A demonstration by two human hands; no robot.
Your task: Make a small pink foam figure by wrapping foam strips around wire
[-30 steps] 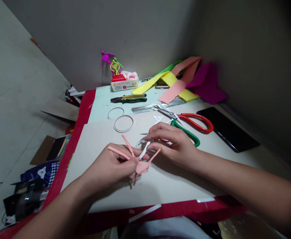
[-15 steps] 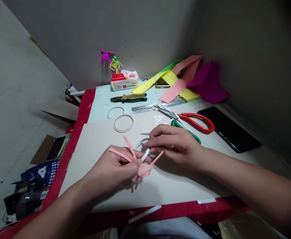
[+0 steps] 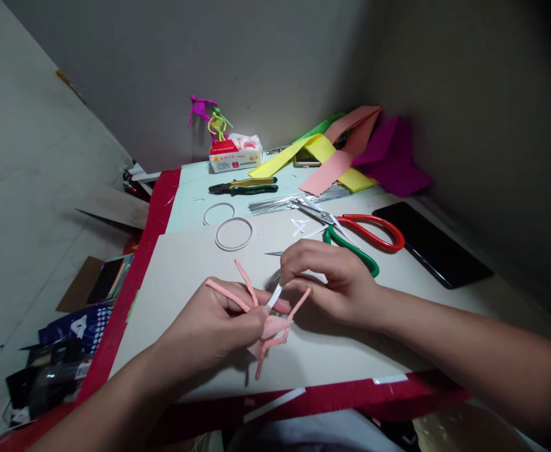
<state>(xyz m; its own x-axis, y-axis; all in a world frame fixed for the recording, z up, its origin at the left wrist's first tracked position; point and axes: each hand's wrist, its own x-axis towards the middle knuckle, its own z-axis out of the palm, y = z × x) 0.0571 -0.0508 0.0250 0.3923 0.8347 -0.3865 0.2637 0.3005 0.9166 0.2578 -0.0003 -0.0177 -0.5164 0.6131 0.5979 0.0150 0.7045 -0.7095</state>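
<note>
My left hand [image 3: 223, 320] is closed around a pink paper figure [image 3: 275, 326] with thin twisted limbs, pinched between thumb and fingers. Its limbs stick out above and to the right of the thumb. My right hand [image 3: 334, 276] is closed on a narrow roll of white tape [image 3: 311, 276], partly hidden behind the fingers. From its fingertips a short white strip [image 3: 274, 296] runs down to the figure's body by my left thumb. How far the strip is attached there, I cannot tell.
Green-handled scissors [image 3: 357, 254] and red-handled scissors [image 3: 374, 232] lie behind my right hand, beside a black phone [image 3: 435, 245]. Farther back are two thin rings [image 3: 234, 234], pliers [image 3: 247, 186], wires [image 3: 275, 204], coloured paper strips [image 3: 322, 150] and small figures [image 3: 217, 124] on a box [image 3: 236, 154].
My right hand has turned and shifted slightly right, drawing the white strip straighter. The tape ring is now more covered by the fingers. The pink figure has tilted slightly in my left hand.
</note>
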